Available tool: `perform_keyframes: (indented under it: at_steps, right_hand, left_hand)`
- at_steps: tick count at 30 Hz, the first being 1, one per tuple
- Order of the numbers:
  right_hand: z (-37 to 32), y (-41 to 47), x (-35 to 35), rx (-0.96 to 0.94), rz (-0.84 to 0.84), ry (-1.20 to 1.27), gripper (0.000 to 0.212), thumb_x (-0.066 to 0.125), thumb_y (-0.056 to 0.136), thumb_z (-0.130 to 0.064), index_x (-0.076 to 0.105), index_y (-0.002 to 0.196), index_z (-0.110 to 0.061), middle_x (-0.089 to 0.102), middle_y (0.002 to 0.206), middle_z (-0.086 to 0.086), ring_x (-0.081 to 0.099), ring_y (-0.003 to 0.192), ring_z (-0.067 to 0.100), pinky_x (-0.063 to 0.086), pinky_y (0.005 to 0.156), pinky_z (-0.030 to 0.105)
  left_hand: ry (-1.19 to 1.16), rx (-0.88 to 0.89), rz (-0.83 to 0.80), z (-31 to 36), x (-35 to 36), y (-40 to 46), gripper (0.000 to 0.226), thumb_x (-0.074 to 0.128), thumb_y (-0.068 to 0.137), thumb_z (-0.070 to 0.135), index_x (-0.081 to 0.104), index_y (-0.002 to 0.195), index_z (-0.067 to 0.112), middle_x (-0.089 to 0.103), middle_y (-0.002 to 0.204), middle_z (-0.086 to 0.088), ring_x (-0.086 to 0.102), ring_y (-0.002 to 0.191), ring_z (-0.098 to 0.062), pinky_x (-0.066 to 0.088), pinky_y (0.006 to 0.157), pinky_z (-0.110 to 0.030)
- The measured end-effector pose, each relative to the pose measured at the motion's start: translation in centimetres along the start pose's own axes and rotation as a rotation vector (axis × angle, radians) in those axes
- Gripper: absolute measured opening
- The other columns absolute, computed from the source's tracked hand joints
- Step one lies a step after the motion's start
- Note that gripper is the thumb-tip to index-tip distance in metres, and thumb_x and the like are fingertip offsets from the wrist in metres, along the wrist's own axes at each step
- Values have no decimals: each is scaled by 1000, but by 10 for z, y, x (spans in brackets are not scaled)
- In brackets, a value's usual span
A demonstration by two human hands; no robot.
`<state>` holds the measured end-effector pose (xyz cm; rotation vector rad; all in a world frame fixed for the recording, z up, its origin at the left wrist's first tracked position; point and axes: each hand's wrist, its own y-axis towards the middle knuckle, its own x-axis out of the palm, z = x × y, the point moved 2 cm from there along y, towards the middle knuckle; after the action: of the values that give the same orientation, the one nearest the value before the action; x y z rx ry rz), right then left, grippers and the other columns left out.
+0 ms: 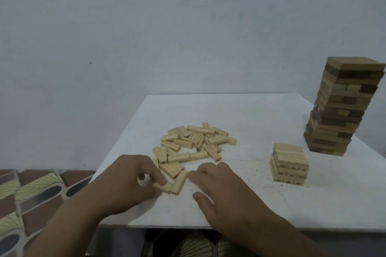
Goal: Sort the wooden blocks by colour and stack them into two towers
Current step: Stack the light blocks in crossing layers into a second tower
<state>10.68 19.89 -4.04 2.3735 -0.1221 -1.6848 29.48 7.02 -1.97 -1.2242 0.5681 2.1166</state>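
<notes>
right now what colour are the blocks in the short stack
Pale, light wood throughout the short stack, best seen in the head view.

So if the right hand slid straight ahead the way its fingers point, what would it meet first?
Probably the light wooden block already at the fingertips of the right hand, then the loose pile of light blocks beyond. Depth is hard to judge from this one view.

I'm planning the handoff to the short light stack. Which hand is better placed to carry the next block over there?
Probably the right hand: it lies nearer the short light stack, with bare table between. The left hand would have to cross over it.
</notes>
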Motion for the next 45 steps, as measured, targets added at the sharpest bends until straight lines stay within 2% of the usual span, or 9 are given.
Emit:
perform_keyframes:
  at_steps: [3, 10, 15, 21, 25, 34, 38, 41, 45]
  right_hand:
    - [-8, -1, 4, -52, -15, -73, 47, 35, 102, -45, 29, 149, -40, 37, 139, -9, 30, 119, 17, 34, 101, 31]
    - [9, -9, -9, 21, 47, 5, 31, 45, 100, -37, 58, 128, -33, 49, 118, -16, 32, 112, 5, 33, 90, 18]
    - [35, -26, -26, 105, 35, -9, 25, 51, 97, -39, 67, 115, -32, 56, 113, -18, 43, 106, 3, 44, 91, 27]
    - [55, -40, -34, 102, 57, -3, 17, 57, 92, -34, 73, 99, -32, 65, 95, -22, 46, 93, 0, 46, 83, 27]
    - [59, -39, -35, 151, 43, 90, 13, 68, 88, -26, 75, 99, -25, 69, 101, -13, 55, 98, 6, 46, 89, 29]
    - [68, -38, -38, 298, 7, 284, 52, 87, 69, -26, 71, 118, -30, 56, 123, -27, 61, 86, 0, 53, 82, 18]
    - [67, -33, -40, 338, -60, 296, 62, 87, 71, -27, 63, 128, -37, 59, 117, -23, 61, 81, -1, 51, 76, 16]
    - [66, -33, -39, 343, -61, 296, 52, 83, 76, -28, 62, 120, -45, 62, 93, -18, 61, 77, -1, 49, 70, 18]
    - [62, -35, -45, 312, 25, 305, 42, 81, 77, -30, 59, 108, -47, 58, 89, -19, 59, 77, 4, 50, 67, 19]
  left_hand:
    - [-15, 47, -7, 5, 5, 3, 16, 82, 74, 35, 76, 81, 48, 68, 92, 25, 59, 88, 0, 47, 73, -17]
    - [-101, 225, 2, 35, 25, 9, 16, 82, 78, 25, 79, 82, 41, 69, 88, 22, 61, 88, 3, 44, 69, -10]
    - [-105, 382, 18, 64, 49, 22, 18, 76, 85, 17, 80, 83, 35, 70, 89, 21, 63, 84, 1, 46, 68, -9]
    - [-132, 348, 37, 85, 68, 36, 20, 72, 86, 11, 79, 88, 30, 64, 111, 22, 61, 88, 5, 46, 78, -7]
    - [-158, 326, 49, 89, 75, 42, 25, 72, 84, 6, 77, 84, 31, 72, 103, 15, 63, 84, 4, 50, 75, -13]
    - [-128, 317, -66, 83, 67, 37, 27, 75, 76, 25, 75, 98, 40, 60, 118, 29, 48, 113, 16, 32, 90, 1]
    - [-117, 332, -28, 85, 68, 38, 37, 79, 62, 57, 72, 94, 40, 65, 100, 25, 58, 98, 4, 48, 81, -17]
    - [-189, 330, 31, 89, 72, 37, 34, 77, 59, 57, 72, 86, 36, 68, 90, 19, 61, 88, -4, 53, 75, -30]
    - [-264, 318, 91, 89, 73, 38, 33, 78, 61, 53, 70, 89, 39, 69, 98, 21, 62, 94, -4, 54, 79, -31]
